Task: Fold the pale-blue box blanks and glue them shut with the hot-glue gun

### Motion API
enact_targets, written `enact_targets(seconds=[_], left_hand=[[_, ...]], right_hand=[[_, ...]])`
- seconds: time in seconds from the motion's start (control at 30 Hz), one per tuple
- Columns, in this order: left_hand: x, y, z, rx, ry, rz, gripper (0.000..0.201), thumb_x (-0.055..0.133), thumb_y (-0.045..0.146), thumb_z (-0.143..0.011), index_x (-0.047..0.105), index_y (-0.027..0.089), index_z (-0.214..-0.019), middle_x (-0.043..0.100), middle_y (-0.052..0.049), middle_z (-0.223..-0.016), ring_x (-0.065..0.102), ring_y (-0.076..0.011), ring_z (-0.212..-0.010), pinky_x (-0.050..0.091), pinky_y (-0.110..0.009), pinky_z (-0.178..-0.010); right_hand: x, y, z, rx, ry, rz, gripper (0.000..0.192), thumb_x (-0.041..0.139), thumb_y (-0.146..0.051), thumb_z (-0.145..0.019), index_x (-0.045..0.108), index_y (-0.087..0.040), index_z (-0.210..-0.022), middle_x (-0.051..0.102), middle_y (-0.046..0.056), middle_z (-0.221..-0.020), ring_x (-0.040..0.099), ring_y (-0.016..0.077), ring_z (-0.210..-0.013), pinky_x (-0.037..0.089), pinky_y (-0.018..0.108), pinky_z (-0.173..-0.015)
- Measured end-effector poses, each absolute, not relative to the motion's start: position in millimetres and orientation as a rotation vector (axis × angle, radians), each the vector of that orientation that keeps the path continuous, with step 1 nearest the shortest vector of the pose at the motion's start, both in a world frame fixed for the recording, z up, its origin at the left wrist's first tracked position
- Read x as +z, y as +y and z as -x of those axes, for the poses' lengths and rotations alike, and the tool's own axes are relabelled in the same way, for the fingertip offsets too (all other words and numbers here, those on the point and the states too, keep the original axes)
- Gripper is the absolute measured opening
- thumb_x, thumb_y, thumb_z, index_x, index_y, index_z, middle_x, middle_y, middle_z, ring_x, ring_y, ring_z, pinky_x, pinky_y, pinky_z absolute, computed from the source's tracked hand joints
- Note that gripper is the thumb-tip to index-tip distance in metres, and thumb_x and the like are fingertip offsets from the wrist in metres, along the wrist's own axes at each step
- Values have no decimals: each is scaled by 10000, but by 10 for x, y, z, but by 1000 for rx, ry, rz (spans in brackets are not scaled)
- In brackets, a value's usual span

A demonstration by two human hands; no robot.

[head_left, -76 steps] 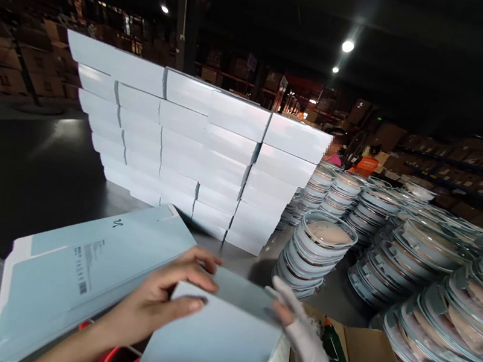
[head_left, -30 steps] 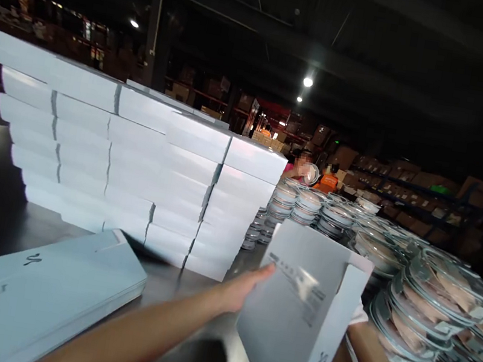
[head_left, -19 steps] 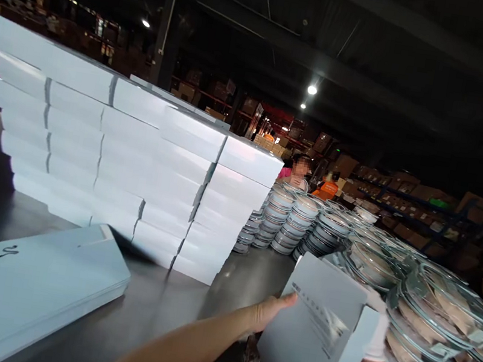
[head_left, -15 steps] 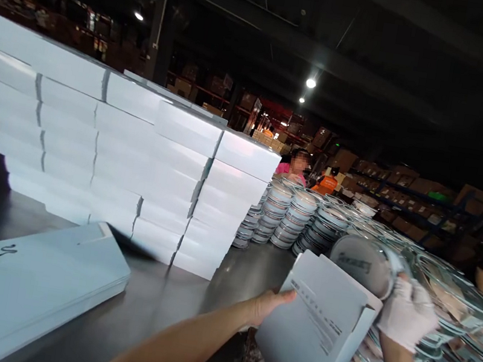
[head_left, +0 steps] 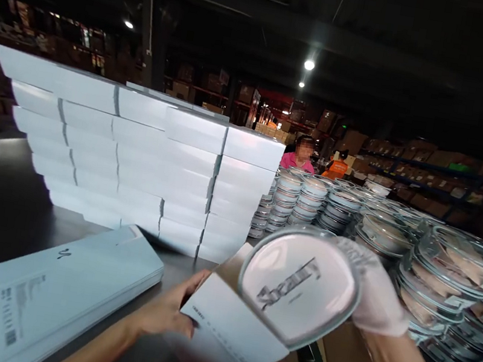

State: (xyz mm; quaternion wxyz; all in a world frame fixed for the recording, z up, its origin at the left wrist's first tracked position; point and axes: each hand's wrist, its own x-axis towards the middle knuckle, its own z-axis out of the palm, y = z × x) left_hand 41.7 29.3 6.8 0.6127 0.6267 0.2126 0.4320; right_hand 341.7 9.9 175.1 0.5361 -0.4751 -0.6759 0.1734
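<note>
My left hand [head_left: 172,311], bare, is closed around the side of a white cardboard box [head_left: 236,333] with small print on it. The box is tilted and its top end is open. In a white glove, my right hand [head_left: 382,292] grips a rounded clear plastic case [head_left: 299,282] by its right edge. Dark lettering runs across the case's pale face. Its lower part lies at the mouth of the box, overlapping the opening; how far inside it sits I cannot tell. My right fingertips are partly hidden behind the case.
Flat light-blue boxes [head_left: 45,290] lie on the metal table at left. Behind them rises a wall of stacked white boxes [head_left: 157,161]. Several stacks of clear cases [head_left: 440,286] fill the right. A person in pink [head_left: 298,161] and one in an orange vest [head_left: 335,169] are beyond.
My right hand has brought the case left, from beside the box to its open end. My left hand and the box have shifted left, and the box has turned.
</note>
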Motion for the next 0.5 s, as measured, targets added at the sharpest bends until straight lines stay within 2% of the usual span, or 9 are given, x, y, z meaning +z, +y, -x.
enact_targets(seconds=[0.07, 0.1, 0.17, 0.23, 0.3, 0.37, 0.43, 0.47, 0.5], left_hand=[[-79, 210, -351, 1020, 551, -1433, 780, 947, 606, -513, 713, 267, -1176, 746, 7, -1039, 678, -360, -1055, 524, -391, -895], [-164, 175, -323, 1034, 574, -1423, 813, 946, 612, -509, 695, 259, -1197, 743, -7, -1077, 662, -372, -1085, 517, -407, -921], [-341, 105, -266, 1062, 638, -1392, 915, 945, 625, -500, 632, 257, -1277, 724, -45, -1166, 633, -388, -1133, 502, -445, -965], [-506, 23, -209, 1094, 739, -1357, 1048, 955, 616, -482, 534, 264, -1374, 697, -81, -1211, 634, -397, -1125, 506, -484, -977], [-635, -73, -174, 1173, 859, -1322, 1176, 971, 601, -461, 426, 267, -1448, 640, -126, -1300, 634, -420, -1134, 518, -528, -981], [-707, -174, -185, 1356, 919, -1307, 1189, 954, 632, -485, 379, 268, -1460, 530, -173, -1446, 560, -463, -1271, 479, -578, -1053], [-712, -262, -241, 1589, 896, -1343, 1018, 835, 745, -605, 439, 277, -1418, 448, -171, -1540, 412, -475, -1425, 403, -602, -1131], [-693, -296, -280, 1681, 872, -1384, 911, 735, 796, -685, 485, 277, -1391, 442, -158, -1554, 342, -466, -1474, 360, -608, -1162], [-663, -322, -320, 1744, 863, -1431, 814, 624, 824, -763, 538, 273, -1357, 449, -146, -1553, 304, -456, -1498, 329, -610, -1179]], right_hand=[[1586, -102, -3082, 497, -1711, 1105, 304, 674, -520, -886, 776, -239, -832, 762, 53, -826, 726, 236, -746, 619, 370, -676], [1470, -205, -2965, 472, -1747, 1072, 260, 703, -483, -867, 780, -243, -929, 768, 65, -950, 735, 249, -875, 618, 373, -762], [1172, -376, -2839, 366, -1662, 1027, 351, 749, -423, -840, 705, -282, -1158, 702, 72, -1243, 657, 261, -1180, 545, 389, -989], [813, -480, -2816, 325, -1435, 1039, 362, 741, -405, -868, 616, -325, -1199, 607, 51, -1405, 562, 240, -1321, 436, 392, -1120], [441, -530, -2808, 405, -1282, 1056, 273, 694, -462, -908, 593, -327, -1122, 600, 44, -1427, 568, 245, -1326, 438, 394, -1113], [109, -560, -2739, 529, -1282, 1046, 433, 642, -612, -893, 594, -315, -1203, 593, 87, -1459, 571, 306, -1340, 488, 431, -1068], [-141, -591, -2593, 620, -1347, 1032, 715, 555, -774, -846, 562, -283, -1366, 561, 132, -1499, 553, 366, -1360, 530, 471, -1025], [-227, -605, -2500, 647, -1364, 1036, 800, 507, -817, -836, 556, -259, -1407, 523, 143, -1535, 543, 382, -1369, 549, 473, -1003], [-285, -617, -2401, 669, -1363, 1055, 807, 482, -820, -845, 581, -242, -1401, 474, 142, -1576, 542, 389, -1369, 570, 460, -973]])
